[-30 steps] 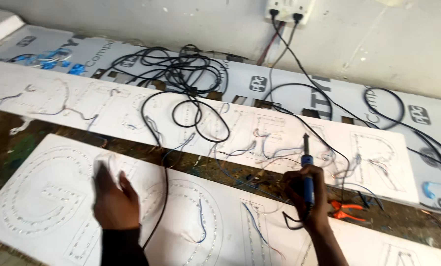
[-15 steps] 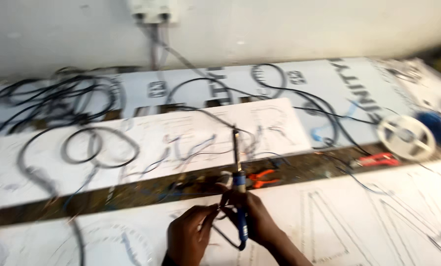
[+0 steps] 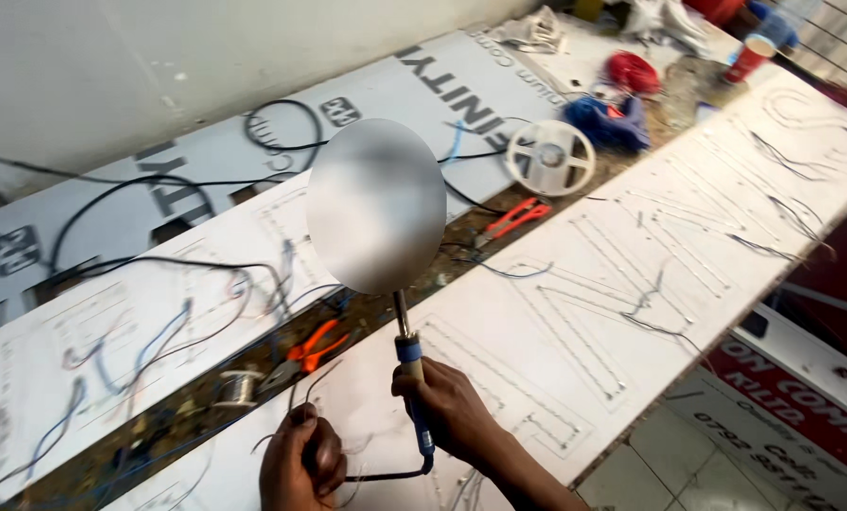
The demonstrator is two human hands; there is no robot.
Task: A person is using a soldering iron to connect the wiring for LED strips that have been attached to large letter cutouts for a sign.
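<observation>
My right hand (image 3: 452,412) grips a soldering iron (image 3: 409,352) by its blue handle, with the shaft pointing up and away from me. A grey blurred oval hides the tip. My left hand (image 3: 300,464) is closed around the iron's black cord (image 3: 386,476), just left of the right hand. Both hands hover over a long white board (image 3: 632,274) marked with dotted letter outlines and thin wires.
Orange pliers (image 3: 315,345) and a small solder spool (image 3: 241,386) lie in the gap between boards. Farther right are red pliers (image 3: 518,216), a white reel (image 3: 549,156), blue wire (image 3: 608,123) and red wire (image 3: 632,71). The board's edge drops to tiled floor (image 3: 651,473) at lower right.
The view has swung to the right along the boards. My left hand left the board and came over to the cord beside the right hand. The iron now stands more upright.
</observation>
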